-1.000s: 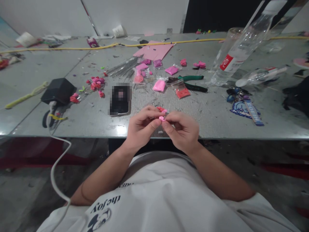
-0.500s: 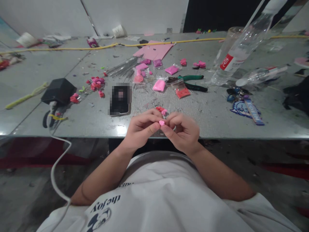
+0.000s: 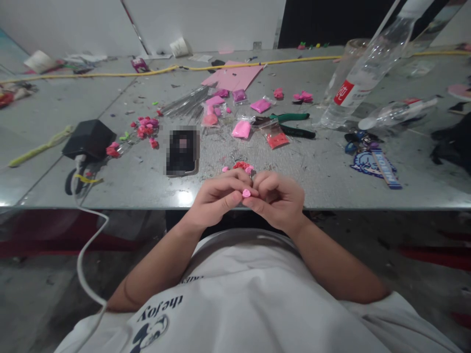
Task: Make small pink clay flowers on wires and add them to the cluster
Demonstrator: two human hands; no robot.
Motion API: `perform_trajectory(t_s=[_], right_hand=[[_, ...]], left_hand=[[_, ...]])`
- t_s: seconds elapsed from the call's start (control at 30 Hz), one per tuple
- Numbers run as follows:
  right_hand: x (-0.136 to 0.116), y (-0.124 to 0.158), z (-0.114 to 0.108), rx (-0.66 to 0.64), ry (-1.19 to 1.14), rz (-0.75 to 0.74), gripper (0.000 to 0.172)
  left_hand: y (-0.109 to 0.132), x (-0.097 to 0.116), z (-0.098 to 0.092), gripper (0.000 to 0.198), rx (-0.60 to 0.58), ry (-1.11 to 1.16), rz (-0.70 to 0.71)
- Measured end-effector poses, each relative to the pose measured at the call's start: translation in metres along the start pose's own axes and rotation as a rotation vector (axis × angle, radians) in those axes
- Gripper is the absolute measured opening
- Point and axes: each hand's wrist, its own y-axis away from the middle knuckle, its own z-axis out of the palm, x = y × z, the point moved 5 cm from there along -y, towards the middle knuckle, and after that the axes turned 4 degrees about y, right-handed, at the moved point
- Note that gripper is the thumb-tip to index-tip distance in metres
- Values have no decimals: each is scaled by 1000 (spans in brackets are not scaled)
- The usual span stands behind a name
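My left hand [image 3: 215, 198] and my right hand [image 3: 277, 198] meet at the near edge of the grey table [image 3: 331, 186]. Both pinch a small pink bead-like piece [image 3: 246, 193] between thumbs and fingertips. Just beyond my knuckles lie a few red and pink small pieces [image 3: 241, 166] on the table. What the curled right fingers hide I cannot make out.
A phone [image 3: 183, 150] lies left of my hands, a black charger box [image 3: 88, 138] with a white cable [image 3: 86, 255] further left. Small bags of pink and red beads [image 3: 274, 135], green-handled pliers [image 3: 290, 122], a plastic bottle [image 3: 362, 73], keys with a keyring [image 3: 370, 157] and pink paper [image 3: 235, 76] lie beyond.
Both hands have drawn back toward my body and the table edge, carrying the pink piece away from the small red and pink pieces.
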Motion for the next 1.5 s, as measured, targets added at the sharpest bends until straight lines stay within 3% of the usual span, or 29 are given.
perform_trajectory(t_s=[0.23, 0.37, 0.5, 0.6, 0.73, 0.83, 0.93, 1.1, 1.27, 1.37, 1.5], right_hand=[[5, 2, -1, 1, 39, 18, 22], [-4, 0, -2, 21, 113, -68, 25], [-20, -3, 3, -61, 267, -207, 30], [-26, -2, 3, -83, 298, -225, 27], [-25, 0, -9, -46, 303, -100, 23], [-17, -3, -25, 34, 397, 84, 17], [-3, -9, -37, 57, 517, 264, 13], [16, -15, -35, -22, 590, 358, 11], [18, -15, -31, -56, 613, 344, 10], [19, -14, -33, -54, 593, 346, 10], [25, -11, -42, 43, 526, 428, 11]], left_hand=[[1, -1, -3, 16, 84, -18, -65], [3, 3, -1, 14, 31, 26, -105], [5, 7, 1, 17, -16, 23, -155], [5, 11, 2, 18, -50, 5, -158], [5, 20, -4, 23, -73, -131, -161], [3, 28, -16, 22, 66, -518, -146], [-1, 28, -23, 41, 169, -967, -209], [-13, 9, -22, 64, 92, -1365, -262], [-20, 0, -27, 61, 75, -1298, -254], [-21, 1, -32, 61, 163, -1161, -281], [-19, 0, -35, 69, 293, -1047, -369]])
